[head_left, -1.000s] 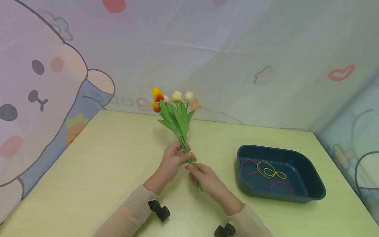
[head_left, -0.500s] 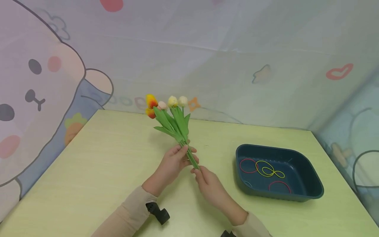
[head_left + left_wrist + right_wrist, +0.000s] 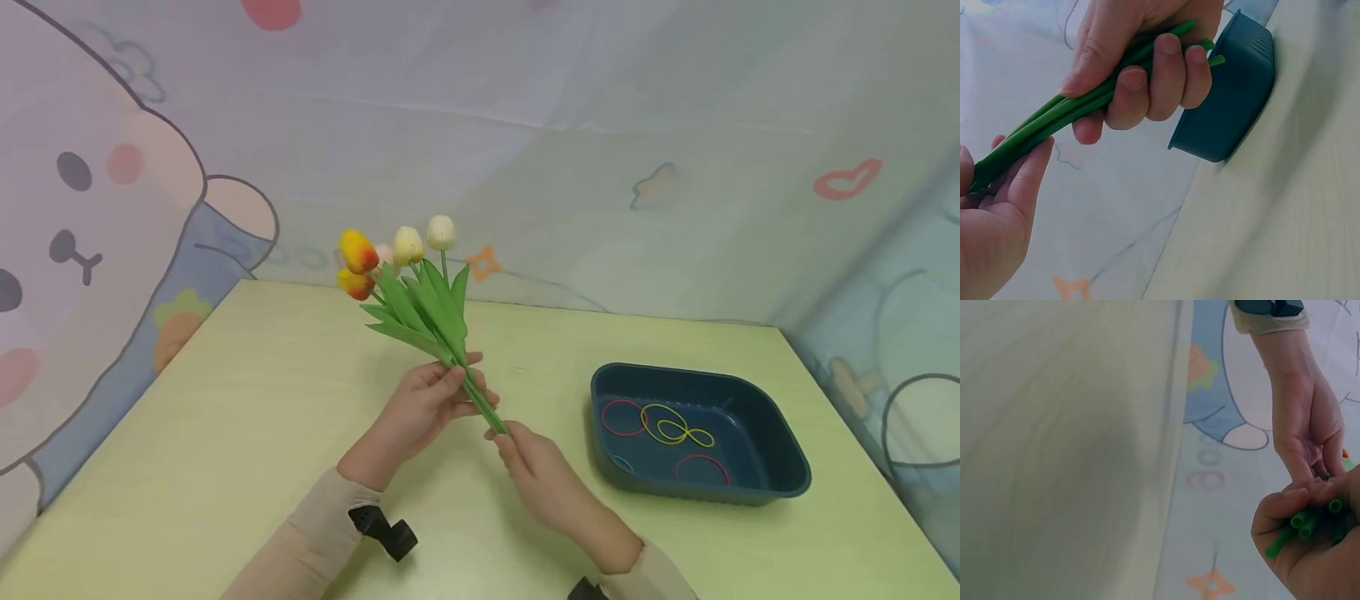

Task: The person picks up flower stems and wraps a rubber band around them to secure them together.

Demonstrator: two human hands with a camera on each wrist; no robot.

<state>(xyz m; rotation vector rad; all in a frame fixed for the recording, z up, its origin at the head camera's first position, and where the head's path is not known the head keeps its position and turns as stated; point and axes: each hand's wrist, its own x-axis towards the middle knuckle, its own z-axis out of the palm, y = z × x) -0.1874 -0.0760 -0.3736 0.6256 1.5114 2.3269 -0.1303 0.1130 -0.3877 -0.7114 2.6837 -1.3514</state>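
Observation:
A bunch of artificial tulips (image 3: 427,304) leans up and to the left above the table, with orange-yellow, white, cream and pale pink heads over green leaves. My left hand (image 3: 420,408) holds the stems just under the leaves, between thumb and fingers. Lower down, the fingers of my right hand (image 3: 540,475) curl round the stem ends. In the left wrist view the green stems (image 3: 1047,115) run from one hand to the other, their tips poking out past the right hand's fingers. Hollow cut stem ends (image 3: 1300,522) show inside the right hand in the right wrist view.
A dark blue-green plastic basin (image 3: 780,450) stands on the right of the pale table (image 3: 225,467). Inside it lie yellow rubber bands (image 3: 663,423) and red rubber bands (image 3: 622,418). A printed cloth backdrop (image 3: 525,125) hangs behind the table.
My right hand has slid down to the stem ends and now covers them. The bunch has tilted and shifted left, its heads dipping and then rising, with my left hand up near the leaves.

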